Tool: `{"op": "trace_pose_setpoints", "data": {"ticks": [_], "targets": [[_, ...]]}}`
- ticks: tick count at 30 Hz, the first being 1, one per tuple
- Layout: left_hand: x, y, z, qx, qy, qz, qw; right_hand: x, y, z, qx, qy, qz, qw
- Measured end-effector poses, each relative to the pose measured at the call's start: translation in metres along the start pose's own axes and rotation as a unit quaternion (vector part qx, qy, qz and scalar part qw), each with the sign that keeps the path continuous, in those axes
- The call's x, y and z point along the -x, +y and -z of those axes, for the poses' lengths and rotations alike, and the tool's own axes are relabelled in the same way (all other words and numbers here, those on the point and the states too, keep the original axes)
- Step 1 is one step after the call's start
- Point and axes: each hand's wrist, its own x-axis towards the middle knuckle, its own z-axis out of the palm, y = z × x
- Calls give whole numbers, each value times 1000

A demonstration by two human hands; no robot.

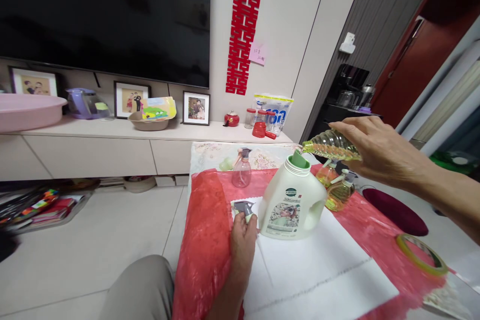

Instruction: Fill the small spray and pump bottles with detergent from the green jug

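Within right hand [371, 147], ribbed bottle [325, 144], tilted

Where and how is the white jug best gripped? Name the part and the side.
Grip the handle of the white jug, coming from the person's right: the jug stands upright and its handle opening lies on that side, so hands could probably wrap through it. Avoid the neck, over which the right hand tips a bottle.
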Motion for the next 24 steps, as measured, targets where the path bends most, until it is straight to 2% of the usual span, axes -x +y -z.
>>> {"op": "trace_pose_setpoints", "data": {"ticks": [24], "targets": [[0, 1, -1, 11, 5, 2, 1000, -4, 0, 5, 42, 26, 27, 998]]}}
